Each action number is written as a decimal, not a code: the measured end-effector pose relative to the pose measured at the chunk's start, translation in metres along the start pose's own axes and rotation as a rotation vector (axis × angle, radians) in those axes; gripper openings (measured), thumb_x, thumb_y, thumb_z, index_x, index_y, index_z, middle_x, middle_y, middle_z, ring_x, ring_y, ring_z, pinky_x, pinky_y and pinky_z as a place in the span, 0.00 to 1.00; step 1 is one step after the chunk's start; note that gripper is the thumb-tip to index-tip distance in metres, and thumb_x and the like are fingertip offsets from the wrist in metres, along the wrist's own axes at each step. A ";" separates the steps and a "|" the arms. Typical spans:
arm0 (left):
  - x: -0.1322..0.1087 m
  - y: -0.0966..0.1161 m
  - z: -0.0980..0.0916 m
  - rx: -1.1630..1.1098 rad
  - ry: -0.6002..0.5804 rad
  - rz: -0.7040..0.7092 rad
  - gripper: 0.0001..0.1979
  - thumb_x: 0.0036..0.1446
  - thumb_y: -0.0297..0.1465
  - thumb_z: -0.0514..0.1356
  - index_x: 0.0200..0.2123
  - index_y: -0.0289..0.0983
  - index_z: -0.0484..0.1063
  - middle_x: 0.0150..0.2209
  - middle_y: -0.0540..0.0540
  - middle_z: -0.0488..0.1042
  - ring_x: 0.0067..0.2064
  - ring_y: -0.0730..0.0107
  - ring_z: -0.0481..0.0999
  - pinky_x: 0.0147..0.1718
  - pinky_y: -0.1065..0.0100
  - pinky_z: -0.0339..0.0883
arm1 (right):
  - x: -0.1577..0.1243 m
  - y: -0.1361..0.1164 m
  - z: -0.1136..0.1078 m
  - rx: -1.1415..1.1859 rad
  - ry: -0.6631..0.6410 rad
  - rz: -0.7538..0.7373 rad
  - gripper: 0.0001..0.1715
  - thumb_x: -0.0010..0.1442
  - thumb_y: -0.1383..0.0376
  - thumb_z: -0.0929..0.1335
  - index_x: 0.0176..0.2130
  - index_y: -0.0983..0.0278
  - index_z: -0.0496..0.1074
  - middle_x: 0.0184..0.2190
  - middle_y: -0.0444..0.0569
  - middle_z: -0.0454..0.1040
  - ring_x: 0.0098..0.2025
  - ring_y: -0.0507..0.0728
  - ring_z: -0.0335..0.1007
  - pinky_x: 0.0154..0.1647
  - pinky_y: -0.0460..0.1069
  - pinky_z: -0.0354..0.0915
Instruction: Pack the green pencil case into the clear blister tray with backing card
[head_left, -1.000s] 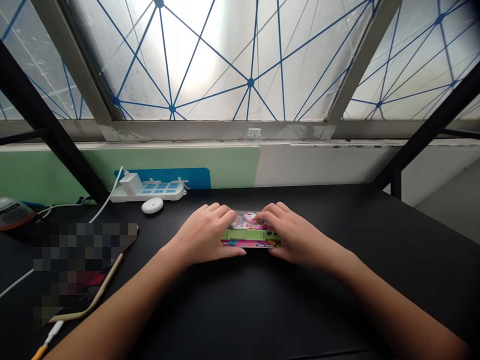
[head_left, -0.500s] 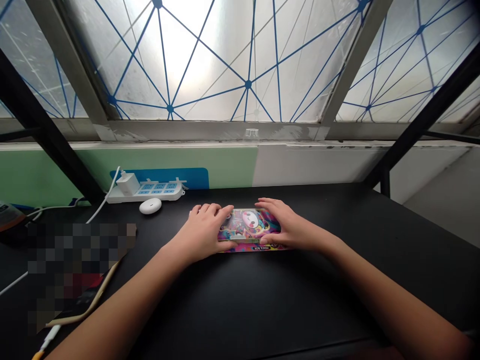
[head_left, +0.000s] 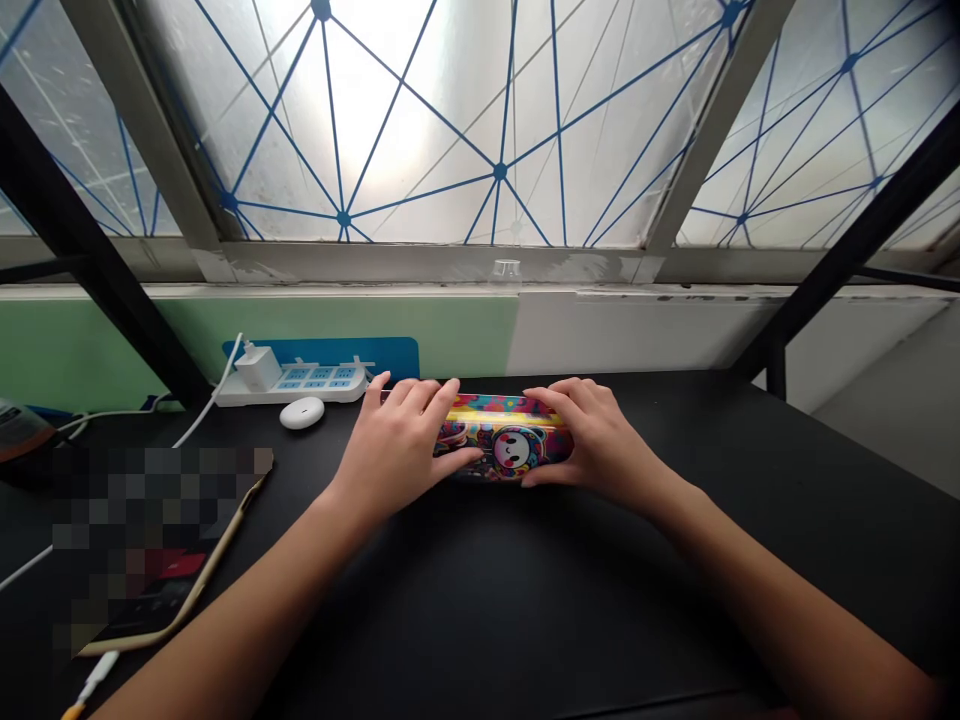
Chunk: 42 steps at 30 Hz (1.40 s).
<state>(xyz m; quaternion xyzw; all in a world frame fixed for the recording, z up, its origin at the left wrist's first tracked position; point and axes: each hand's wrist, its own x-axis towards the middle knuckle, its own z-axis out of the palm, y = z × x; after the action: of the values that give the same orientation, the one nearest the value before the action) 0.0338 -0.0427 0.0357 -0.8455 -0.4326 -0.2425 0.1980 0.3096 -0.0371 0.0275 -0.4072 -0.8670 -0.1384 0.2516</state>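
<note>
A colourful pencil box (head_left: 511,448) with a cartoon panda face is between my hands near the back of the black desk. My left hand (head_left: 397,430) grips its left end, with the thumb on the near side and the fingers over the far edge. At the right end, my right hand (head_left: 596,430) holds it the same way, thumb low in front. A yellow band runs across the box below a patterned strip. Both ends are covered by the hands, and the underside is hidden.
Behind my left hand, a white power strip (head_left: 330,384) with a plugged-in charger (head_left: 257,368) lies by the wall. A white rounded case (head_left: 302,412) sits before it. At left, a tan-edged device (head_left: 196,585), partly blurred, has a cable (head_left: 97,675). Black frame bars (head_left: 817,270) rise on both sides.
The pencil box has been turned, so a different face with a yellow band shows and the lettering on its near side is out of sight. Both hands have shifted slightly away from me with it.
</note>
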 end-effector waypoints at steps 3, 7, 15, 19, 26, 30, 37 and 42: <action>0.000 0.008 -0.007 0.045 -0.098 0.047 0.22 0.59 0.46 0.63 0.49 0.36 0.70 0.42 0.40 0.75 0.45 0.51 0.74 0.49 0.52 0.62 | 0.001 -0.010 0.002 -0.079 0.016 -0.068 0.28 0.56 0.54 0.74 0.51 0.63 0.66 0.43 0.54 0.73 0.44 0.64 0.68 0.50 0.59 0.61; -0.003 0.025 -0.006 0.050 -0.289 0.065 0.17 0.57 0.40 0.67 0.44 0.37 0.69 0.39 0.44 0.76 0.40 0.54 0.77 0.44 0.56 0.66 | 0.001 -0.030 0.015 -0.102 -0.069 -0.132 0.10 0.63 0.65 0.68 0.46 0.65 0.69 0.41 0.53 0.76 0.42 0.62 0.71 0.51 0.58 0.63; -0.004 0.012 0.004 -0.097 -0.385 0.080 0.26 0.57 0.54 0.61 0.44 0.37 0.71 0.43 0.40 0.77 0.46 0.50 0.76 0.44 0.55 0.68 | -0.002 -0.055 0.026 -0.002 -0.225 -0.139 0.22 0.67 0.59 0.65 0.56 0.67 0.70 0.55 0.59 0.74 0.54 0.66 0.70 0.54 0.60 0.66; -0.008 -0.001 0.017 -0.234 -0.386 -0.034 0.43 0.53 0.63 0.55 0.62 0.40 0.62 0.61 0.36 0.68 0.62 0.44 0.65 0.59 0.45 0.56 | -0.003 -0.048 0.027 0.063 -0.336 -0.106 0.42 0.63 0.47 0.67 0.67 0.64 0.58 0.68 0.61 0.57 0.68 0.70 0.53 0.64 0.66 0.56; -0.009 -0.004 0.023 -0.336 -0.568 -0.138 0.51 0.51 0.68 0.49 0.70 0.44 0.51 0.70 0.40 0.54 0.70 0.44 0.51 0.65 0.37 0.39 | -0.003 -0.020 0.004 0.298 -0.576 -0.019 0.43 0.63 0.42 0.64 0.70 0.50 0.51 0.71 0.47 0.52 0.71 0.66 0.45 0.69 0.66 0.45; -0.005 -0.004 0.017 -0.348 -0.582 -0.142 0.52 0.50 0.68 0.49 0.70 0.44 0.51 0.70 0.42 0.54 0.70 0.44 0.51 0.66 0.39 0.38 | -0.007 0.007 -0.016 0.356 -0.602 0.091 0.35 0.64 0.43 0.65 0.64 0.52 0.64 0.65 0.45 0.64 0.68 0.66 0.55 0.67 0.60 0.54; -0.008 -0.006 0.018 -0.368 -0.543 -0.103 0.46 0.57 0.64 0.47 0.69 0.44 0.52 0.70 0.41 0.55 0.70 0.47 0.52 0.65 0.38 0.42 | -0.004 -0.011 0.002 0.074 -0.367 0.025 0.34 0.63 0.43 0.66 0.59 0.59 0.72 0.59 0.57 0.72 0.61 0.70 0.66 0.61 0.66 0.60; -0.010 -0.011 0.022 -0.386 -0.544 -0.105 0.42 0.62 0.61 0.43 0.71 0.43 0.48 0.71 0.41 0.52 0.71 0.49 0.50 0.65 0.37 0.39 | -0.004 -0.033 0.023 0.149 -0.432 -0.088 0.48 0.60 0.40 0.65 0.70 0.58 0.53 0.70 0.55 0.52 0.71 0.69 0.45 0.66 0.68 0.53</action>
<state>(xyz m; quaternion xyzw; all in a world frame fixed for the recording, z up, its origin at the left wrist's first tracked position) 0.0251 -0.0313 0.0136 -0.8776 -0.4587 -0.0955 -0.1014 0.2787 -0.0507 0.0051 -0.3693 -0.9255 0.0054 0.0834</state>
